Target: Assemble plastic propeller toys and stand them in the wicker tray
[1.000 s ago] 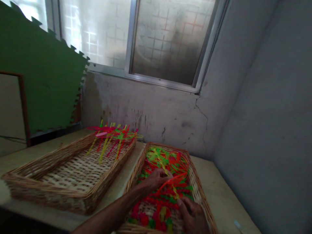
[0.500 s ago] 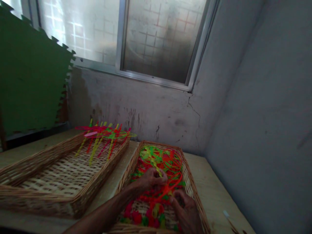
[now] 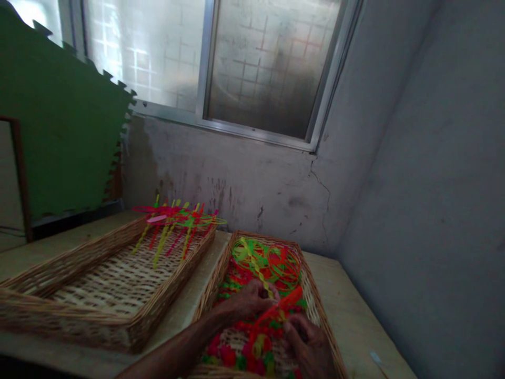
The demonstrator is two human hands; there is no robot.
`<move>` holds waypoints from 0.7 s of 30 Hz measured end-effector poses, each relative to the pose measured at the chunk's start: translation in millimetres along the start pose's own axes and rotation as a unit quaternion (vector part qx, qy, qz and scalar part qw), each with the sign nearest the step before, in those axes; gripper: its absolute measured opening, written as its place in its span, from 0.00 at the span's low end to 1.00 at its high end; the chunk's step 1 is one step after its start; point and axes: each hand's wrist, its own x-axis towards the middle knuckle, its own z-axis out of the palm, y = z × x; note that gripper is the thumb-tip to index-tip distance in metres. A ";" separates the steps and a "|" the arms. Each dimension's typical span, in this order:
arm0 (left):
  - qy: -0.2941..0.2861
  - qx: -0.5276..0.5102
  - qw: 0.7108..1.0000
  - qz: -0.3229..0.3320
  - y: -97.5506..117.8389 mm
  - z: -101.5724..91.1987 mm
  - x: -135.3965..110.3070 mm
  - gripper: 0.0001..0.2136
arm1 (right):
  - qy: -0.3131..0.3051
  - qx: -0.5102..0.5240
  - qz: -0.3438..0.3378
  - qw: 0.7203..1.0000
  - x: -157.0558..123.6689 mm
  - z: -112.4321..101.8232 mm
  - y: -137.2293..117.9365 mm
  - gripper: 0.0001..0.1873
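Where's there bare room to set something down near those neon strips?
The woven floor of the left wicker tray is bare in front of its red-and-yellow plastic strips. Pale tabletop lies free right of the second wicker tray. That tray is crowded: tangled neon strips fill it around the left hand and right hand.

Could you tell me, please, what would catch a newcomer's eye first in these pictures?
The neon red and green plastic ties heaped in the right-hand wicker tray stand out first, with the person's left hand and right hand close together over them. A smaller bunch of ties lies at the far end of the left-hand wicker tray. Above, a frosted window glows beside a green foam mat.
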 end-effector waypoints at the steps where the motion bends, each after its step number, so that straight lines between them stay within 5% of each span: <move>1: 0.000 0.002 1.000 -0.001 -0.6 -0.4 0.1 0.13 | 0.000 0.006 -0.001 1.000 0.2 -0.1 0.1 0.20; 9: 0.057 -0.019 0.997 0.039 -3.1 -7.3 6.3 0.16 | 0.006 0.054 -0.016 0.998 -5.1 4.9 -24.3 0.19; 17: 0.087 0.038 0.990 0.102 -3.5 -4.3 6.5 0.15 | 0.192 -0.043 0.039 0.980 -10.7 -5.6 -34.9 0.29; 21: 0.085 0.093 0.981 0.145 -3.8 0.7 4.3 0.11 | 0.223 -0.054 0.037 0.973 -12.3 -6.0 -41.5 0.30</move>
